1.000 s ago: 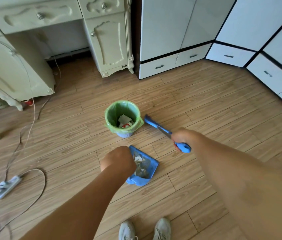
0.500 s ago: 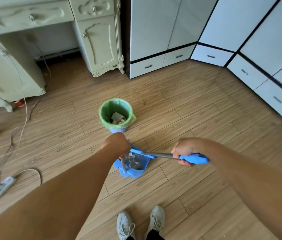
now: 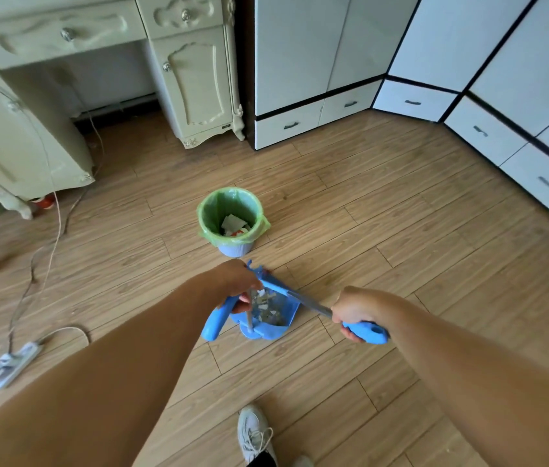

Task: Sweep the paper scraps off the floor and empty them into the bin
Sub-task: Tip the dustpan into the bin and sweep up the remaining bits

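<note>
Left hand: the left hand (image 3: 232,284) is curling its fingers around the blue handle (image 3: 217,318) of the dustpan (image 3: 266,318), holding the pan just above the floor (image 3: 401,251).
Right hand: the right hand (image 3: 350,311) is gripping the broom (image 3: 303,299) where its metal shaft meets the blue grip, fingers wrapped tight around it; the blue grip end is sticking out behind the hand.
Broom: it is running from the right hand up and to the left, with its blue head lying over the far edge of the dustpan, close to the left hand.
Scraps: the paper scraps (image 3: 268,306) are sitting inside the dustpan, a loose pale heap; whether the broom head is touching them cannot be told.
Bin: the bin (image 3: 231,217) is standing upright on the floor just beyond the dustpan, lined with a green bag, with white paper and something red lying at the bottom.
Desk: a cream desk (image 3: 98,45) is standing at the far left, with a cable (image 3: 54,230) trailing from it across the floor to a power strip (image 3: 14,364).
Cabinets: white cabinets (image 3: 401,62) with dark trim are lining the far wall and the right side.
Shoe: a white shoe (image 3: 254,433) is showing at the bottom edge, pointing toward the dustpan.
</note>
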`<control>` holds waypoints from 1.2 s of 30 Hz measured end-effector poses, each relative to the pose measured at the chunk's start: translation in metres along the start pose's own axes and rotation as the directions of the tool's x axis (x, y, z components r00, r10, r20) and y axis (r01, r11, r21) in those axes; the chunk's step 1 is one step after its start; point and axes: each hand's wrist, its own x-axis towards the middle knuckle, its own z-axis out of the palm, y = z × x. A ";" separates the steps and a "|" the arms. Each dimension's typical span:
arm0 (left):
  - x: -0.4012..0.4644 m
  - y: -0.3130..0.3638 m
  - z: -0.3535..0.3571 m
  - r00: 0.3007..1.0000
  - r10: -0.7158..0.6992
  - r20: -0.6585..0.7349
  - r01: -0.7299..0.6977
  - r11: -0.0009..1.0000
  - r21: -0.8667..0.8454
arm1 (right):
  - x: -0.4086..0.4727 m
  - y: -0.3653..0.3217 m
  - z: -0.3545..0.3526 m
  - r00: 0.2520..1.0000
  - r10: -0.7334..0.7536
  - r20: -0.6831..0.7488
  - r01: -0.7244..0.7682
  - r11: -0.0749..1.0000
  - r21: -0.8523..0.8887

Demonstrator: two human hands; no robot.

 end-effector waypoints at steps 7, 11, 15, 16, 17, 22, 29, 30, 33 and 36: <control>-0.020 -0.008 0.022 0.999 0.051 0.015 -0.051 0.999 0.013 | -0.038 0.032 -0.019 0.994 -0.079 0.081 0.078 0.997 0.013; -0.042 -0.021 0.038 0.996 0.084 0.038 -0.072 0.966 -0.250 | -0.058 0.053 -0.018 0.992 -0.049 0.113 0.011 0.948 0.318; -0.064 -0.033 0.044 0.992 0.065 0.108 0.015 0.790 -0.613 | -0.080 0.074 -0.010 0.993 -0.104 0.061 0.071 0.912 0.403; -0.069 -0.035 0.046 0.985 0.067 0.158 0.056 0.746 -0.664 | -0.085 0.078 -0.010 0.993 -0.105 0.060 0.069 0.897 0.436; -0.073 -0.037 0.049 0.976 0.078 0.202 0.089 0.706 -0.703 | -0.089 0.083 -0.009 0.993 -0.108 0.052 0.072 0.883 0.463; -0.092 -0.045 0.081 0.953 0.104 0.286 0.143 0.674 -0.725 | -0.109 0.098 0.004 0.994 -0.107 0.029 0.079 0.865 0.495; -0.109 -0.036 0.098 0.958 0.131 0.253 0.041 0.815 -0.578 | -0.126 0.087 0.039 0.992 -0.123 -0.015 0.111 0.826 0.552; -0.112 -0.034 0.098 0.957 0.136 0.255 0.031 0.828 -0.560 | -0.128 0.082 0.045 0.993 -0.119 -0.013 0.104 0.809 0.578; -0.116 -0.036 0.090 0.961 0.139 0.238 0.000 0.865 -0.502 | -0.135 0.064 0.061 0.991 -0.132 -0.026 0.119 0.769 0.628; -0.119 -0.043 0.075 0.963 0.148 0.225 -0.029 0.886 -0.462 | -0.148 0.043 0.077 0.986 -0.155 -0.058 0.153 0.722 0.675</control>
